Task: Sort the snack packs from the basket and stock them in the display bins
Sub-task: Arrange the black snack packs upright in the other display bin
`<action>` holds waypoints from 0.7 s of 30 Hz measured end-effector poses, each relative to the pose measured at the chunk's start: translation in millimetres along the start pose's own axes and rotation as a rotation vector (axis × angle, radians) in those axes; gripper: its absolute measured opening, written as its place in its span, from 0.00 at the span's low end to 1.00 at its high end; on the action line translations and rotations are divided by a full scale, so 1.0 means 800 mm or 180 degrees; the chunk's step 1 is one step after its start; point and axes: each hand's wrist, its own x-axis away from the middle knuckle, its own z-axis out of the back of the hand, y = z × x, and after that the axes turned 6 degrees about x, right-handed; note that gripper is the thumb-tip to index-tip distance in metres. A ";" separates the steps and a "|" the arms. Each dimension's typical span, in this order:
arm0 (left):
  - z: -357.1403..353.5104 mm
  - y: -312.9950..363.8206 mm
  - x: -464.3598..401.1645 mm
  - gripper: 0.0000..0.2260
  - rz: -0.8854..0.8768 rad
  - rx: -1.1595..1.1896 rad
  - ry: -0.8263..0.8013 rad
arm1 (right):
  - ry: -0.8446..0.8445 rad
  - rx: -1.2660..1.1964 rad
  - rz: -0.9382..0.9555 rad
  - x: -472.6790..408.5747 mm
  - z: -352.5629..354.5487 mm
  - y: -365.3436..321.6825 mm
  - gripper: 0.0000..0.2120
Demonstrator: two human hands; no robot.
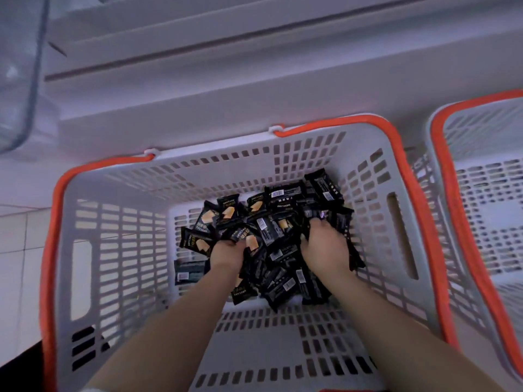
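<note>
A white slotted basket (119, 250) with an orange rim stands below me. On its floor lies a heap of several black snack packs (271, 230), some showing a yellow cake picture, others their barcode backs. Both arms reach down into the basket. My left hand (226, 254) digs into the left part of the heap, fingers curled round packs. My right hand (324, 241) is buried in the right part, fingers curled into the packs. One darker greenish pack (189, 271) lies apart at the left of the heap.
A second white basket (486, 193) with an orange rim stands to the right, touching the first. White shelf edges (198, 108) run across above the baskets. A clear plastic bin (17, 75) shows at the top left. Tiled floor (17, 236) lies at the left.
</note>
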 end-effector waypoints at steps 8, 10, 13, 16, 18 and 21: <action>-0.026 0.018 -0.001 0.15 0.0467 0.0555 0.0057 | -0.0283 -0.2778 -0.0878 0.017 0.021 0.008 0.02; -0.025 0.015 0.007 0.11 0.0254 0.0674 0.0000 | -0.0287 -0.3198 -0.0961 0.020 0.025 0.006 0.04; -0.017 -0.002 0.032 0.18 -0.0160 0.0625 -0.0089 | -0.0540 -0.3417 -0.0789 0.024 0.026 -0.003 0.06; -0.013 -0.011 0.057 0.09 -0.0441 0.0682 -0.0316 | -0.0924 -0.3350 -0.0515 0.030 0.023 -0.013 0.06; -0.011 -0.012 0.067 0.06 -0.0560 0.0795 -0.0545 | -0.1134 -0.3484 -0.0355 0.034 0.020 -0.018 0.07; -0.007 -0.009 0.074 0.09 -0.0842 0.0784 -0.0786 | -0.0992 -0.3099 0.0057 0.040 0.016 -0.027 0.07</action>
